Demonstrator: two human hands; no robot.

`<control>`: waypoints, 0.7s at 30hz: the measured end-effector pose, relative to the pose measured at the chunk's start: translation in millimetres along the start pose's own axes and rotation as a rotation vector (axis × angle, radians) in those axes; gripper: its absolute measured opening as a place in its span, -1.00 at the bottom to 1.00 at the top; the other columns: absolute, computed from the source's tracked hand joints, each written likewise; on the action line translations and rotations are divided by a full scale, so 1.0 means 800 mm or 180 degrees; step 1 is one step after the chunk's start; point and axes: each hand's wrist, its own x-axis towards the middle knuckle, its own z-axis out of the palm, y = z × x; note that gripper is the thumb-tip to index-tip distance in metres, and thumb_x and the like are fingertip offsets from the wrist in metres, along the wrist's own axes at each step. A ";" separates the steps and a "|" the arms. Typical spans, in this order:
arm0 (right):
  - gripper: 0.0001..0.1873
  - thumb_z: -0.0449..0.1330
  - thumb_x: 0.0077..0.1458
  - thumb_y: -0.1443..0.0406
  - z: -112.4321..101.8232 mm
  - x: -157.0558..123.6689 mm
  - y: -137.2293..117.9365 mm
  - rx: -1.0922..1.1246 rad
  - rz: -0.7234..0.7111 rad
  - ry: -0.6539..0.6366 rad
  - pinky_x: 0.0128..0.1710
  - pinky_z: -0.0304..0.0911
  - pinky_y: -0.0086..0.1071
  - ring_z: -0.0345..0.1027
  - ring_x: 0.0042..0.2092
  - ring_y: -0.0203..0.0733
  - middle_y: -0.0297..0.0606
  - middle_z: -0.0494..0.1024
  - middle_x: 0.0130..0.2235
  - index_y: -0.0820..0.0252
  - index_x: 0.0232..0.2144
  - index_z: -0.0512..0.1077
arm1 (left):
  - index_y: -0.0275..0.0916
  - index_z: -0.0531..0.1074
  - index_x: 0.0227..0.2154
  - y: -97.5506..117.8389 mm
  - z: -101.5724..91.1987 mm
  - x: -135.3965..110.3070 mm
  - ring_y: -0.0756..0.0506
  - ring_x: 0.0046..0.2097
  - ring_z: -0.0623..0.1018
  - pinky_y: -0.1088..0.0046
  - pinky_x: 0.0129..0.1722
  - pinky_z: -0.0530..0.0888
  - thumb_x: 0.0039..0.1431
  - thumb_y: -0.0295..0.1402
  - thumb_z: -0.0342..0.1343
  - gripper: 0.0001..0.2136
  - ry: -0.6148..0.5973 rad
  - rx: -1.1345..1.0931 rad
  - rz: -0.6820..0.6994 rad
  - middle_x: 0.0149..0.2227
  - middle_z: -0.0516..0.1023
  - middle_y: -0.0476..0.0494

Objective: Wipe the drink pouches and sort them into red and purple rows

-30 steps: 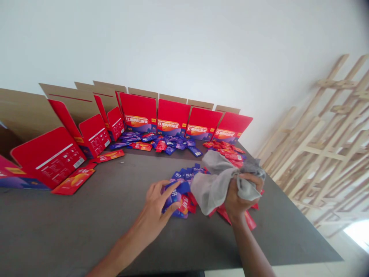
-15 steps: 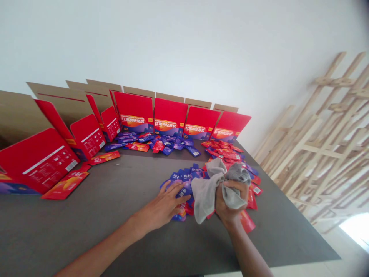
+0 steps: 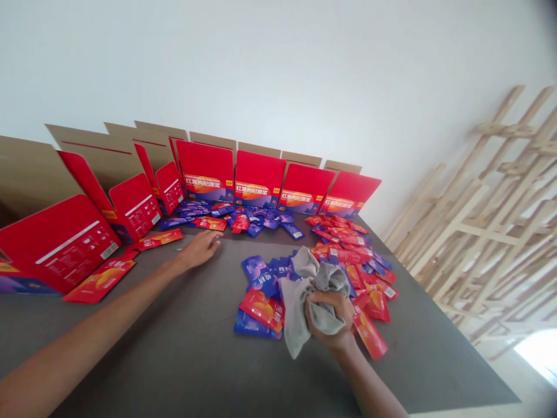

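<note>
My right hand [image 3: 329, 318] is closed around a bunched grey cloth [image 3: 302, 293], held just above a pile of red and purple sachets [image 3: 265, 296] on the dark grey table [image 3: 183, 348]. My left hand [image 3: 201, 248] reaches far forward and lies flat on the table with fingers stretched, holding nothing. Its fingertips sit close to a second scatter of sachets [image 3: 243, 219] in front of the boxes.
A row of open red cartons [image 3: 256, 180] with raised cardboard flaps stands along the table's back and left side. Loose red sachets [image 3: 101, 278] lie near the left cartons. More sachets [image 3: 348, 238] spread toward the right edge. Wooden frames [image 3: 487, 215] lean at the right.
My left hand left the near sachet pile and stretched forward toward the cartons. My right hand with the cloth drew closer to me and leftward.
</note>
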 end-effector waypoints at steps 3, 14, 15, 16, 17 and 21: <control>-0.84 0.31 0.14 0.35 0.004 -0.001 -0.003 -0.0078 -0.0013 -0.0067 -0.40 0.45 -0.28 0.54 -0.39 -0.13 -0.35 0.62 -0.34 0.02 -0.21 0.50 | -0.33 0.50 0.02 0.015 0.009 0.024 -0.30 0.14 0.57 0.10 0.25 0.43 0.32 -0.13 -0.11 -0.54 -0.0030 -0.0040 0.0063 0.09 0.60 -0.43; -0.78 0.25 0.14 0.43 0.003 0.016 -0.010 -0.0137 -0.0077 -0.0045 -0.47 0.35 -0.35 0.46 -0.47 -0.23 -0.41 0.56 -0.39 0.01 -0.21 0.45 | -0.31 0.52 0.01 0.124 0.077 -0.022 -0.32 0.13 0.55 0.01 0.22 0.41 0.36 -0.10 -0.04 -0.58 -0.0659 -0.0373 0.0434 0.05 0.60 -0.42; -0.80 0.25 0.15 0.42 0.002 0.018 -0.011 -0.0148 -0.0097 -0.0026 -0.48 0.34 -0.36 0.45 -0.48 -0.23 -0.41 0.55 -0.40 0.01 -0.22 0.44 | -0.29 0.52 -0.01 0.126 0.076 -0.024 -0.30 0.11 0.56 0.06 0.21 0.43 0.35 -0.11 -0.01 -0.61 -0.0723 -0.0455 0.0451 0.04 0.62 -0.38; -0.83 0.25 0.17 0.41 0.002 0.020 -0.012 -0.0161 -0.0115 0.0000 -0.49 0.34 -0.36 0.44 -0.49 -0.24 -0.42 0.55 -0.41 0.01 -0.23 0.44 | -0.27 0.53 -0.03 0.128 0.073 -0.025 -0.27 0.09 0.58 0.12 0.19 0.44 0.33 -0.13 0.03 -0.64 -0.0779 -0.0543 0.0468 0.03 0.63 -0.34; -0.85 0.24 0.19 0.39 0.001 0.022 -0.014 -0.0173 -0.0122 0.0018 -0.49 0.33 -0.37 0.44 -0.49 -0.24 -0.43 0.55 -0.41 0.01 -0.24 0.44 | -0.25 0.53 -0.04 0.130 0.071 -0.028 -0.24 0.06 0.59 0.17 0.16 0.46 0.31 -0.16 0.06 -0.67 -0.0821 -0.0633 0.0477 0.02 0.65 -0.31; -0.87 0.23 0.20 0.37 0.001 0.026 -0.017 -0.0192 -0.0066 0.0056 -0.48 0.37 -0.35 0.45 -0.49 -0.23 -0.44 0.55 -0.42 -0.02 -0.24 0.43 | -0.22 0.51 0.00 0.142 0.065 -0.050 -0.15 -0.18 0.63 0.32 -0.11 0.53 0.32 -0.12 0.05 -0.65 -0.0896 -0.0942 0.0372 -0.19 0.68 -0.16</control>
